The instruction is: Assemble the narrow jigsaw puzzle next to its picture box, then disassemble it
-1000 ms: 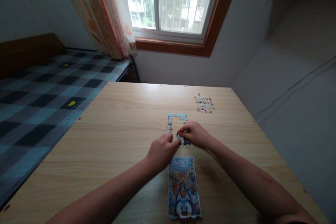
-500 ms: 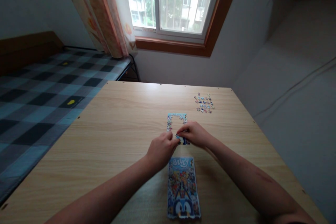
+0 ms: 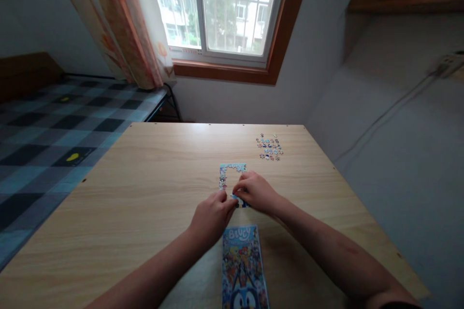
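Observation:
A partly assembled jigsaw frame [image 3: 222, 178] lies on the wooden table, its middle showing bare wood. At its lower left edge is my left hand [image 3: 214, 212], fingers closed at the pieces. My right hand [image 3: 255, 192] reaches over the lower right part with thumb and fingers pinched together at a small puzzle piece [image 3: 235, 197]. Fingertips of both hands nearly meet there and hide part of the lower edge. Nearer to me lies a blue picture box [image 3: 242, 265] with cartoon dogs and the word Bluey.
Loose puzzle pieces [image 3: 270, 147] lie spread out at the back right of the table [image 3: 152, 169]. Beyond the table are a window, a curtain [image 3: 123, 24] and, to the left, a bed with a checked cover [image 3: 87, 120]. A shelf juts out at upper right.
The camera view has turned to the right, so everything appears further left and slightly lower. The right fingertips have shifted slightly over the lower pieces; both hands stay at the puzzle.

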A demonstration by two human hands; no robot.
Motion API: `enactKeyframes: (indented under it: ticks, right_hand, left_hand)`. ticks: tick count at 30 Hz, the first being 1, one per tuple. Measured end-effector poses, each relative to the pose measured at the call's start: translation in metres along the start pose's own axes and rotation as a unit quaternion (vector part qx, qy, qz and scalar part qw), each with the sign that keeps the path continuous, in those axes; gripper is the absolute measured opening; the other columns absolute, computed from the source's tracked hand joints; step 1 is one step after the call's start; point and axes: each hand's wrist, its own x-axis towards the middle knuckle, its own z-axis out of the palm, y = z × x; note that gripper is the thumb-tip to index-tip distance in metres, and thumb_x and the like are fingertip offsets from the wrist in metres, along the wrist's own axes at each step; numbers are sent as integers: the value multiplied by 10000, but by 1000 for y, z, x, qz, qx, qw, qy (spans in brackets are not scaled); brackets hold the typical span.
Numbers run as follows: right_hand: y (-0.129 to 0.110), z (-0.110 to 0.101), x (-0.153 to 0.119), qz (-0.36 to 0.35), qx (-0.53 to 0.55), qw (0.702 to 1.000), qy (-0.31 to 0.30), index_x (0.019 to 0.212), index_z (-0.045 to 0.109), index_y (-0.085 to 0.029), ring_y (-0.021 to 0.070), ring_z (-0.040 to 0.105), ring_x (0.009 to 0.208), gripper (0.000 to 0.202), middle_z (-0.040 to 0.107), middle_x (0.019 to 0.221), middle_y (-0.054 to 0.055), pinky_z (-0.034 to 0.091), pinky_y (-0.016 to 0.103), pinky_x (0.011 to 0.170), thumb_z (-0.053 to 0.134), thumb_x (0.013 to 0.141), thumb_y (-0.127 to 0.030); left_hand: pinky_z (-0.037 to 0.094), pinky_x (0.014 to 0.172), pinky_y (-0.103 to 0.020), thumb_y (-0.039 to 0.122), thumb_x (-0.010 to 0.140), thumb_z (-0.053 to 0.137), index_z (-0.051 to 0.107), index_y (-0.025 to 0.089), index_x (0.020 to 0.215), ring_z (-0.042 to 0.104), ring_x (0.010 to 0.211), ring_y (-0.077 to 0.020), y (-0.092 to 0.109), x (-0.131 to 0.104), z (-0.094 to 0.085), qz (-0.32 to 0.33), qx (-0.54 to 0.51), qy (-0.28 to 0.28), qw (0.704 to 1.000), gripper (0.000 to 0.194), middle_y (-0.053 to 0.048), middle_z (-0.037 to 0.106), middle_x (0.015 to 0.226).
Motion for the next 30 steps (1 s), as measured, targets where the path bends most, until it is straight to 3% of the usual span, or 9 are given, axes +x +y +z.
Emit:
enactKeyframes:
  ticks: [6, 15, 17, 20, 24, 30]
  right_hand:
    - [0, 0, 1, -20, -16, 1000, 0, 895, 788, -204, 186, 611, 939, 129, 690, 911, 56, 440, 305, 878, 666, 900, -163]
    - [5, -3, 3, -39, 6, 999, 24, 858, 790, -229, 191, 613, 940, 103, 696, 898, 39, 450, 304, 878, 695, 897, -237]
    - [17, -14, 6, -15, 1, 998, 65, 885, 798, -229, 188, 609, 936, 116, 698, 902, 40, 441, 306, 894, 689, 912, -261]
    - [47, -39, 11, 84, -80, 982, 145, 950, 808, -211, 207, 589, 958, 164, 703, 939, 72, 411, 342, 958, 656, 937, -270]
    - [86, -60, 6, 194, -188, 939, 211, 1113, 794, -242, 263, 524, 1116, 248, 673, 1196, 111, 382, 396, 1000, 624, 944, -306]
    - [96, -53, -3, 211, -247, 931, 167, 1060, 812, -297, 319, 418, 1277, 234, 512, 1504, 73, 351, 469, 1030, 646, 912, -372]
  left_hand:
    - [481, 750, -309, 267, 986, 527, 709, 266, 1049, 612, 870, -203, 0, 3, 0, -12, -22, -16, 1000, 193, -51, 624, 941]
    - [491, 743, -307, 227, 977, 521, 688, 245, 984, 617, 846, -195, -1, 3, 4, 1, -25, 14, 1000, 169, -45, 627, 930]
    - [493, 736, -303, 226, 979, 521, 683, 237, 962, 627, 853, -198, 0, 3, 3, 5, -24, 10, 1000, 163, -45, 635, 932]
    - [489, 702, -292, 219, 975, 522, 668, 222, 928, 629, 822, -192, 2, 1, 0, 15, -33, 21, 999, 153, -44, 643, 920]
    - [479, 662, -282, 273, 1010, 478, 659, 217, 911, 612, 744, -174, -5, -3, -1, 45, -65, 87, 993, 214, -41, 651, 874]
    - [485, 685, -289, 341, 1013, 477, 657, 215, 924, 636, 748, -173, -34, -1, -2, 23, -99, 220, 970, 236, -31, 671, 839]
